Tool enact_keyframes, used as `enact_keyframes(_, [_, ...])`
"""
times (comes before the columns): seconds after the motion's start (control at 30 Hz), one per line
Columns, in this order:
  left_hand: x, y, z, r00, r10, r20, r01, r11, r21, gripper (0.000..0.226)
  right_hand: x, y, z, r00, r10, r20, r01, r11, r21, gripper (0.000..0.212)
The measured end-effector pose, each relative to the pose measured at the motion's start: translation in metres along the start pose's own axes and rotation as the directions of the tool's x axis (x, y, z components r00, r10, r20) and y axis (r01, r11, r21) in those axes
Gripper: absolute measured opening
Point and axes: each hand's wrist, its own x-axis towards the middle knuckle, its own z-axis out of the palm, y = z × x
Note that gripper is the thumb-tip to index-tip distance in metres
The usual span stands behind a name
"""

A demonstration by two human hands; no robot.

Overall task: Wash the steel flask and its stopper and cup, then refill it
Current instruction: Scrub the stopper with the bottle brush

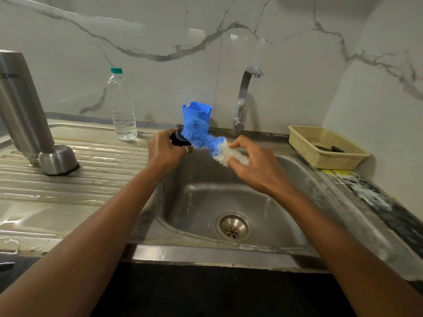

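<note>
Scrubbing in progress: left hand (165, 152) grips stopper (176, 138), right hand (254, 167) pinches brush (204, 137) over sink (287, 202). Flask (20, 106) and cup (58, 159) stand on worktop (80, 193), apparently washed; refill outstanding.

A steel sink (206, 195) has a round drain (233, 227) in its floor. Behind the sink stand a curved tap (243, 97) and a blue plastic holder (198, 112). Right of the sink sits a beige perforated basket (295, 138); left of it lies a wet ribbed drainboard (91, 179).

steel flask (23, 99) | dark brand lettering, cut off at edge | unreadable
</note>
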Motion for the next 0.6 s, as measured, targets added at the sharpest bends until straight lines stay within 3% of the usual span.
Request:
enact_keyframes(0.17, [-0.008, 0.01, 0.008, 0.99, 0.085, 0.113, -0.095, 0.992, 0.087, 0.043, 0.002, -0.003, 0.005, 0.999, -0.016, -0.041, 0.014, 0.999, -0.035, 0.027])
enact_keyframes(0.27, [-0.004, 0.008, 0.005, 0.997, 0.027, 0.074, -0.033, 0.996, 0.084, 0.036, 0.0, -0.004, 0.006, 1.0, -0.021, -0.015, 0.021, 1.0, 0.003, 0.026])
enact_keyframes(0.37, [-0.003, 0.002, -0.004, 0.999, 0.011, 0.033, -0.013, 0.999, 0.049, 0.045, 0.0, 0.003, 0.004, 1.0, 0.013, -0.012, -0.013, 1.0, -0.014, 0.025])
enact_keyframes(0.5, [-0.009, 0.01, 0.004, 0.99, 0.065, 0.123, -0.076, 0.993, 0.091, 0.043, 0.001, 0.001, 0.008, 0.999, 0.023, -0.034, -0.023, 1.0, -0.014, 0.023])
enact_keyframes(0.6, [-0.006, 0.01, 0.006, 0.995, 0.027, 0.094, -0.033, 0.998, 0.063, 0.035, 0.0, -0.001, 0.008, 1.0, -0.001, -0.026, 0.001, 1.0, 0.004, 0.023])
